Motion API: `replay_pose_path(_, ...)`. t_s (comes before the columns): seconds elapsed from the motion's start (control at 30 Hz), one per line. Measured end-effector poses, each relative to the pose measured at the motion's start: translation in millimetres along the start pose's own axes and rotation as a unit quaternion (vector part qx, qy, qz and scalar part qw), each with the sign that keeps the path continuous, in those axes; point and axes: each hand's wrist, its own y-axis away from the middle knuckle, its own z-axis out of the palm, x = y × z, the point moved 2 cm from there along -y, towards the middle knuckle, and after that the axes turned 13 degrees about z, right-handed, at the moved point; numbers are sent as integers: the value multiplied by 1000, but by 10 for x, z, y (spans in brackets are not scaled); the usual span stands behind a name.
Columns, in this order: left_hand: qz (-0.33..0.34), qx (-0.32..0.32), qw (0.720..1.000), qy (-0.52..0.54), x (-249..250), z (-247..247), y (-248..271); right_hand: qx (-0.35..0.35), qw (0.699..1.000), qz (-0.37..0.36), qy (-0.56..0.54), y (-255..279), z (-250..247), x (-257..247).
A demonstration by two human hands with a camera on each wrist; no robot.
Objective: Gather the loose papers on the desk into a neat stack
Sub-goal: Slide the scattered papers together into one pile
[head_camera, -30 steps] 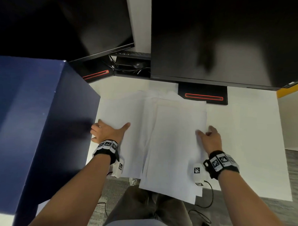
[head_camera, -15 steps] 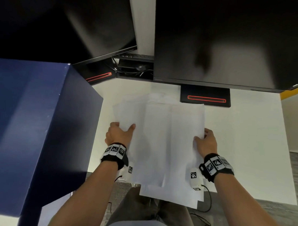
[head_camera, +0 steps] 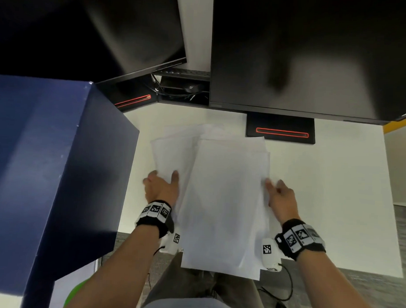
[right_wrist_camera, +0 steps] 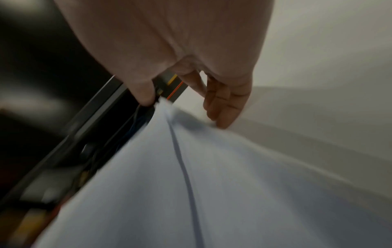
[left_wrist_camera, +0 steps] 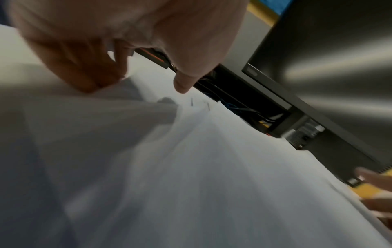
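White desk (head_camera: 322,204) bears papers (head_camera: 223,200), pinched between left hand (head_camera: 160,189) and right hand (head_camera: 282,198) fingers (right_wrist_camera: 222,107).

Papers (head_camera: 223,200): the sheets overlap, so their count cannot be told; the lower sheets are mostly covered by the top one, and the near ends hang past the desk (head_camera: 333,204) edge.
Left hand (head_camera: 160,189): its fingertips are hidden at the left edge of the papers; the left wrist view is blurred, so the grip cannot be told.
Right hand (head_camera: 281,198): blurred in the head view at the right edge of the papers; smeared too in the right wrist view.
Monitors (head_camera: 316,54): beyond the papers, cut off by the top edge.
Blue box (head_camera: 47,171): left of the papers, cut off by the left edge.
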Motion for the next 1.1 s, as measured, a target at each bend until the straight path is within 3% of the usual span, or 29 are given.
replay_pose_path(0.13, 108, -112, 988, 6, 211, 194, 36, -30, 989, -79, 121, 90, 335, -104)
replay_pose_path(0.27, 108, -216, 969, 51, 288, 188, -101, 14, 998, -30, 52, 18, 144, -177)
replay_pose_path(0.33, 87, -175, 976, 92, 337, 97, -285, 53, 998, 1, 33, -120, 45, -256)
replay_pose_path(0.4, 85, -118, 985, 91, 493, 50, -475, 41, 998, -1, 38, -246, 93, -475)
replay_pose_path(0.6, 112, -108, 985, 72, 1037, 230, -635, 35, 980, -100, 167, -393, 613, -1237)
replay_pose_path(0.67, 119, -79, 984, 104, 1034, 131, -698, 26, 984, -100, 145, -374, 602, -1288)
replay_pose_path(0.73, 102, -51, 984, 135, 936, -10, -776, 62, 990, -65, 112, -397, 485, -1188)
replay_pose_path(0.83, 82, -131, 986, 63, 675, -41, -742, 78, 992, 18, 97, -345, 418, -908)
replay_pose_path(0.9, 109, -178, 978, 1, 476, 58, -537, 57, 993, 11, 99, -199, 546, -786)
replay_pose_path(1.1, 104, -144, 978, 113, 331, 94, -146, -6, 999, -2, 44, -34, 737, -693)
